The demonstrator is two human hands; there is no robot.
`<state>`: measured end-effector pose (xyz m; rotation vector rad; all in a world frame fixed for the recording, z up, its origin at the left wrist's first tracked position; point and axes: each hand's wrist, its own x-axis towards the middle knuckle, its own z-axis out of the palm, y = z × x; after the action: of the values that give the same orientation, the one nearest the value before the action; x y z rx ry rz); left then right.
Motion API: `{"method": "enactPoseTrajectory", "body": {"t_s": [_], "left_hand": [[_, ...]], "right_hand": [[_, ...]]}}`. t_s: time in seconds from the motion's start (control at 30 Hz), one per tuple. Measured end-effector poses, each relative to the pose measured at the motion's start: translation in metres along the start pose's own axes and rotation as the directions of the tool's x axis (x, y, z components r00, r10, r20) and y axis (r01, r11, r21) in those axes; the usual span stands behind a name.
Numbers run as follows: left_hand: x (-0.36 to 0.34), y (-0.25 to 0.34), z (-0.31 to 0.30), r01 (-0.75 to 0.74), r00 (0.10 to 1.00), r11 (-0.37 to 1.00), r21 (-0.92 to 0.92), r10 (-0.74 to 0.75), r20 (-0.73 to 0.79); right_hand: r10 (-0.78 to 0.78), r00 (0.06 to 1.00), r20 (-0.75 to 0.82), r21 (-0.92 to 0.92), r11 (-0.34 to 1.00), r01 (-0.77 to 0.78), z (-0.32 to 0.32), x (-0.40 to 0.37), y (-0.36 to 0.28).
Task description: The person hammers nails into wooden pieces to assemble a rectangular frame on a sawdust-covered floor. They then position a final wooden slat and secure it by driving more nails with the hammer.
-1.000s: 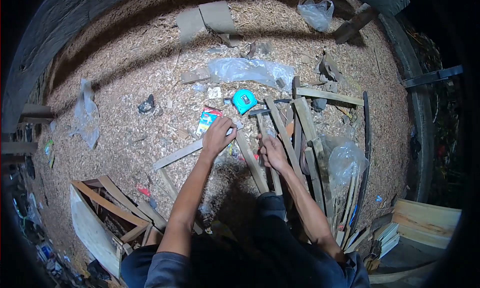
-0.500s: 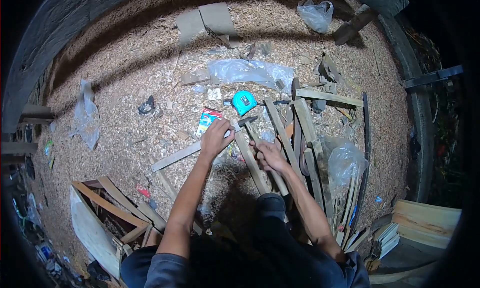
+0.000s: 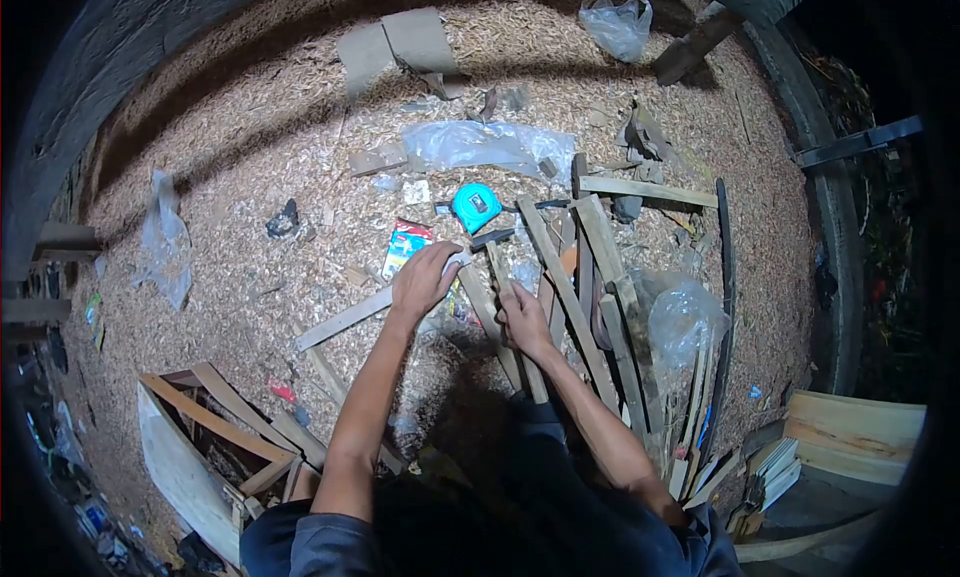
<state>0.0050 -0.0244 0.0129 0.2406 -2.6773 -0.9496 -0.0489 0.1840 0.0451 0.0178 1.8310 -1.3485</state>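
My right hand (image 3: 526,322) is wrapped around the wooden handle of a hammer (image 3: 502,274). The dark hammer head (image 3: 491,239) is just right of my left fingertips, near the top of a wooden strip (image 3: 484,299) that runs toward my knees. Closed over the corner where that strip meets a second wooden strip (image 3: 345,319), my left hand (image 3: 424,280) grips the second strip's end. Whether a nail is between my fingers cannot be made out. A red and blue packet (image 3: 407,245) lies just beyond my left hand, with a turquoise tape measure (image 3: 475,209) farther out.
Several wooden slats (image 3: 570,302) lie to the right, beside a crumpled clear plastic bag (image 3: 688,325). A wooden frame piece (image 3: 190,467) stands at lower left. Wood shavings (image 3: 250,307) cover the ground, and a plastic sheet (image 3: 480,145) lies beyond the tape measure.
The hammer handle has swung to a steeper line, its lower end shifting left, and my right hand has moved left with it. My left hand stays at the corner. The view has shifted slightly.
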Motion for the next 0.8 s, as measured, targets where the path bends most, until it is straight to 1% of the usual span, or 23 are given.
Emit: {"method": "enactPoseTrajectory", "body": {"t_s": [0.03,0.07,0.1,0.13,0.17,0.23,0.27,0.33,0.37,0.43,0.47,0.5,0.57,0.6,0.67,0.7,0.77,0.8], "left_hand": [[0.000,0.001,0.000,0.079,0.995,0.996,-0.047,-0.076,0.062],[-0.001,-0.001,0.003,0.056,0.998,0.998,-0.038,-0.055,0.028],[0.000,0.000,0.002,0.056,0.998,0.998,-0.039,-0.054,0.029],[-0.001,0.000,0.001,0.060,0.998,0.997,-0.048,-0.059,0.034],[-0.002,0.001,0.000,0.067,0.997,0.996,-0.056,-0.064,0.038],[-0.003,0.001,0.002,0.072,0.997,0.996,-0.047,-0.071,0.025],[-0.003,0.001,0.003,0.076,0.997,0.996,-0.039,-0.075,0.011],[-0.002,0.002,0.001,0.079,0.997,0.996,-0.035,-0.079,0.011],[-0.002,0.003,0.001,0.078,0.997,0.996,-0.033,-0.078,0.012],[-0.002,0.002,0.001,0.070,0.998,0.997,-0.031,-0.070,0.003],[-0.003,0.002,0.002,0.060,0.998,0.998,-0.031,-0.060,-0.005],[-0.003,0.002,0.002,0.061,0.998,0.998,-0.032,-0.061,-0.005],[-0.003,0.001,0.002,0.060,0.998,0.997,-0.040,-0.061,-0.009],[-0.003,0.002,0.001,0.061,0.998,0.997,-0.041,-0.062,-0.009],[-0.002,0.004,0.000,0.077,0.997,0.997,-0.032,-0.077,0.000],[-0.002,0.003,0.001,0.075,0.997,0.997,-0.033,-0.075,0.000],[-0.002,0.000,0.004,0.070,0.998,0.997,-0.032,-0.070,0.004],[-0.001,0.000,0.003,0.071,0.997,0.997,-0.031,-0.071,0.000]], "right_hand": [[-0.001,1.000,-0.002,0.001,1.000,0.001,0.000,0.001,0.003],[-0.075,0.997,-0.022,-0.062,0.995,0.073,0.002,0.002,0.006],[-0.147,0.988,-0.036,-0.125,0.982,0.142,0.003,0.004,0.008],[-0.161,0.985,-0.058,-0.163,0.975,0.150,0.004,0.005,0.010],[-0.158,0.986,-0.056,-0.162,0.976,0.147,0.003,0.006,0.013],[-0.221,0.975,-0.021,-0.195,0.958,0.213,0.003,0.005,0.007],[-0.217,0.976,-0.016,-0.195,0.958,0.210,0.004,0.007,0.011],[-0.272,0.961,-0.048,-0.151,0.953,0.262,0.007,0.013,0.015],[-0.272,0.961,-0.045,-0.152,0.953,0.262,0.006,0.014,0.017],[0.003,0.999,-0.050,-0.031,0.999,-0.005,0.004,0.005,0.000],[0.037,0.999,-0.019,0.018,0.999,-0.036,0.001,0.004,-0.003],[0.038,0.999,-0.019,0.017,0.999,-0.037,0.000,0.002,-0.006],[0.083,0.997,-0.002,0.103,0.991,-0.082,-0.002,0.000,-0.010],[0.084,0.996,-0.003,0.102,0.991,-0.084,-0.007,0.004,-0.008],[0.151,0.976,0.154,0.046,0.986,-0.160,-0.017,0.013,-0.003],[0.151,0.977,0.152,0.046,0.986,-0.159,-0.016,0.011,-0.003],[0.068,0.994,0.079,0.080,0.994,-0.075,-0.012,0.007,-0.004],[0.066,0.994,0.082,0.077,0.994,-0.073,-0.013,0.010,-0.002]]}}
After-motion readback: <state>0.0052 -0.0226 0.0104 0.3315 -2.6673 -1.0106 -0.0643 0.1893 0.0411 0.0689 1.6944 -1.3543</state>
